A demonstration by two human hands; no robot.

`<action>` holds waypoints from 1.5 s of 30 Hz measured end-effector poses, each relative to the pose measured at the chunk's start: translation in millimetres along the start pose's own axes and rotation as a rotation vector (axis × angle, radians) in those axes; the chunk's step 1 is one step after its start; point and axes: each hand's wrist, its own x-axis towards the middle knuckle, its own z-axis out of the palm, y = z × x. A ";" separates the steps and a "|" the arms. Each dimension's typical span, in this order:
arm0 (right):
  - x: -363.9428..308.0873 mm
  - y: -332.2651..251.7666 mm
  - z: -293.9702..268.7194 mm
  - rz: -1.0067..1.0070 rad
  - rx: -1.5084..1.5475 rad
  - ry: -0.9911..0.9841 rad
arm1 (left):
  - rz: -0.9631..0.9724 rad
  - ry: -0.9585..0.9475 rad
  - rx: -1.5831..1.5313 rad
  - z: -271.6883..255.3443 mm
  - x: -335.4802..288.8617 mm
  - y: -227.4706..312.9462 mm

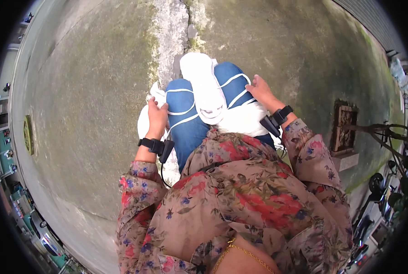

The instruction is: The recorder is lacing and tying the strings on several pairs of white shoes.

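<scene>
Two hands hold one bundle against the person's front. The bundle (199, 121) is a blue cloth mass crossed by thin white cords, with one long white rolled cloth (205, 86) lying along its top and more white fabric (242, 119) bunched below that roll, toward the body.

The left hand (157, 119) is closed on the bundle's left edge, fingers curled over the blue cloth and thumb side up; a white fold (144, 121) shows just outside this grip, between the hand and the ground. One black wrist strap (153, 145) with a small black unit sits just behind that hand, and a thin dark cable hangs down from it.

The right hand (262, 90) rests on the bundle's right side, palm against the blue cloth, fingers spread rather than clenched; whether the fingertips hook under the cloth I cannot tell. A second black wrist strap (277, 119) sits right behind it, so two straps in all.

Both sleeves (240, 196) are of one floral garment. Beyond the grips lies mossy concrete ground (85, 91) with one rough pale crack (169, 32) running away from the bundle's far end. One square drain cover (345, 128) lies out to the right of the right hand, well apart.
</scene>
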 end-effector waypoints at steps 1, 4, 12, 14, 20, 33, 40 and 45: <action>-7.5 6.3 3.2 -0.243 -0.228 0.208 | 0.307 -0.008 0.224 1.8 -3.4 0.3; -31.0 -9.3 0.6 -0.631 -0.464 0.260 | 0.787 -0.129 0.543 6.3 -26.6 19.7; -46.2 -23.4 20.9 -1.048 -0.880 -0.085 | 1.084 -0.261 0.790 27.5 -37.4 37.3; -42.2 -20.8 20.2 -0.998 -0.925 -0.131 | 1.072 -0.276 0.780 29.6 -36.0 39.6; -29.7 -19.7 22.2 -0.855 -0.464 -0.026 | 0.597 -0.348 0.369 37.2 -35.3 38.0; -22.0 -31.2 37.6 -0.834 -0.645 -0.088 | 0.630 -0.286 0.409 41.7 -36.5 39.2; -34.7 -48.6 38.1 -1.171 -0.923 0.041 | 0.660 -0.212 0.468 50.5 -24.8 35.9; -31.0 -45.4 42.0 -1.213 -0.937 0.080 | 0.726 -0.148 0.448 54.7 -25.0 36.8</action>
